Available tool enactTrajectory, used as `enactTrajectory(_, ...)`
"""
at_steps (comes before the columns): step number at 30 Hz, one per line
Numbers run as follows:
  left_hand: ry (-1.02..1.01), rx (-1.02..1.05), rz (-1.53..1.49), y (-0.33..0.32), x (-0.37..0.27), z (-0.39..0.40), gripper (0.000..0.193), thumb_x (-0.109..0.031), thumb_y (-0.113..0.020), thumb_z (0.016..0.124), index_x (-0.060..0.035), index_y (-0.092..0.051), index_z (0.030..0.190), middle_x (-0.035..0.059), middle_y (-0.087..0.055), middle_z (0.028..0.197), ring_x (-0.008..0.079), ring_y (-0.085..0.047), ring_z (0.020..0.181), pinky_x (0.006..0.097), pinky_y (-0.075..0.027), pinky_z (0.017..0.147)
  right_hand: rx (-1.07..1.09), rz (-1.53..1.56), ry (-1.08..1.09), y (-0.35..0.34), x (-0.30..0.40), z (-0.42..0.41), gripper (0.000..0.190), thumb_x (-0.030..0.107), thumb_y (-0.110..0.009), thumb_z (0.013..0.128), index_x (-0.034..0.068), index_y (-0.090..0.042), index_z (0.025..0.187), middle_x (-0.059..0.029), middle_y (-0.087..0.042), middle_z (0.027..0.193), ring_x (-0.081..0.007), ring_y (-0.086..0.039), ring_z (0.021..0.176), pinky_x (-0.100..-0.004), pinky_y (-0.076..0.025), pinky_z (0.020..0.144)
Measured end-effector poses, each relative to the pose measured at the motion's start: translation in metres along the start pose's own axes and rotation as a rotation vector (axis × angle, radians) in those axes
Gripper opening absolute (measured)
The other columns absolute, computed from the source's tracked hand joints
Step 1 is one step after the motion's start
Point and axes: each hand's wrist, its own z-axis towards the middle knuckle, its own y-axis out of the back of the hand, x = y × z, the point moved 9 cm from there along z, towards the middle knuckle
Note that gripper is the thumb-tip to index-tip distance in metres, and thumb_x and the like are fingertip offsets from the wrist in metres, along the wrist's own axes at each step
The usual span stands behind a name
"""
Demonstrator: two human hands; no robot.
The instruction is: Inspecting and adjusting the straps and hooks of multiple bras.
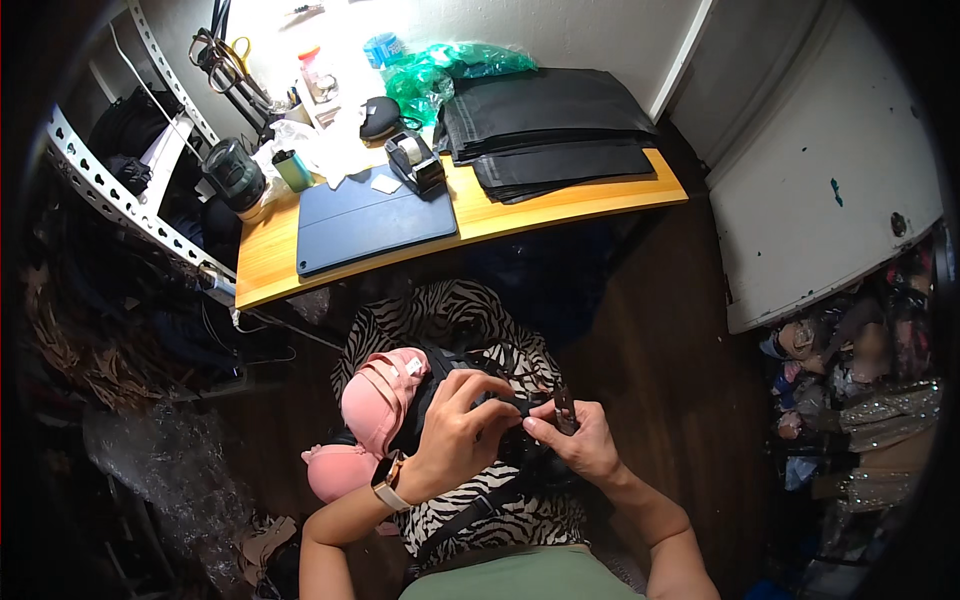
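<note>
My left hand [461,424] and my right hand [585,442] come together over my lap. Between their fingertips they pinch a piece of black fabric [517,409], possibly a strap. A narrow dark shiny object [564,409] stands up in the right hand; I cannot tell what it is. More black fabric hangs below the fingers, its shape hard to make out. Left of the hands lie pink padded bra cups [373,405] with straps and a small white tag. Under everything, zebra-print fabric [450,304] covers my lap, with a dark buckled strap [480,510] across it.
Ahead is a wooden table [525,214] bearing a blue tablet case [375,225], a tape dispenser [416,165], black plastic mailers [551,112] and green plastic wrap [427,79]. A perforated metal shelf [127,187] flanks the left. Bagged garments [855,375] pile up at right, below a white door [817,202].
</note>
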Motion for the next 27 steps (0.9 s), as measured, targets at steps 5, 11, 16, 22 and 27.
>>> enactTrajectory(5, 0.331, -0.045, -0.35, -0.002, 0.032, -0.004, 0.007, 0.0, -0.065, 0.077, -0.0005, -0.06, 0.081, 0.0088, -0.06, 0.088, 0.0226, -0.055, 0.085, 0.0314, -0.044, 0.075, -0.026, 0.01, 0.04, 0.001, 0.0, 0.001, 0.014, 0.013, -0.07, 0.083, 0.0, -0.067, 0.086, 0.009, -0.053, 0.065, 0.0018, -0.042, 0.057, -0.0159, -0.033, 0.05)
enactTrajectory(11, 0.438, -0.06, -0.409, 0.012, 0.053, -0.006, 0.01, -0.006, -0.056, 0.089, 0.0013, -0.059, 0.082, 0.0083, -0.059, 0.087, 0.0182, -0.054, 0.082, 0.0281, -0.043, 0.073, -0.003, 0.028, -0.03, -0.001, 0.0, 0.002, 0.013, 0.013, -0.071, 0.081, 0.001, -0.067, 0.086, 0.0033, -0.061, 0.07, -0.0014, -0.051, 0.061, -0.0168, -0.039, 0.056)
enactTrajectory(16, 0.387, 0.059, -0.265, 0.011, 0.051, 0.001, 0.017, -0.014, -0.052, 0.092, 0.0004, -0.059, 0.086, 0.0089, -0.058, 0.082, 0.022, -0.053, 0.079, 0.0312, -0.042, 0.072, -0.006, 0.035, -0.022, 0.003, -0.001, 0.004, 0.014, 0.013, -0.07, 0.082, 0.0, -0.065, 0.086, 0.0055, -0.057, 0.067, -0.0004, -0.047, 0.059, -0.0166, -0.038, 0.055)
enactTrajectory(22, 0.291, 0.336, -0.026, 0.023, 0.125, 0.027, 0.038, 0.008, -0.055, 0.078, -0.0029, -0.057, 0.114, 0.0136, -0.062, 0.104, 0.0247, -0.061, 0.095, 0.0309, -0.05, 0.075, -0.175, -0.224, 0.081, 0.055, 0.019, 0.006, 0.015, 0.007, -0.066, 0.081, 0.0, -0.065, 0.093, 0.0049, -0.057, 0.07, -0.0009, -0.048, 0.062, -0.0174, -0.04, 0.057)
enactTrajectory(27, 0.406, 0.996, 0.058, -0.03, 0.176, 0.001, 0.062, 0.005, -0.057, 0.063, -0.0064, -0.054, 0.123, 0.0158, -0.061, 0.108, 0.0314, -0.061, 0.096, 0.0353, -0.05, 0.08, -0.328, -0.404, 0.195, 0.079, 0.039, -0.002, 0.021, 0.007, -0.067, 0.08, -0.001, -0.064, 0.099, 0.0016, -0.062, 0.073, -0.002, -0.052, 0.063, -0.0187, -0.043, 0.059)
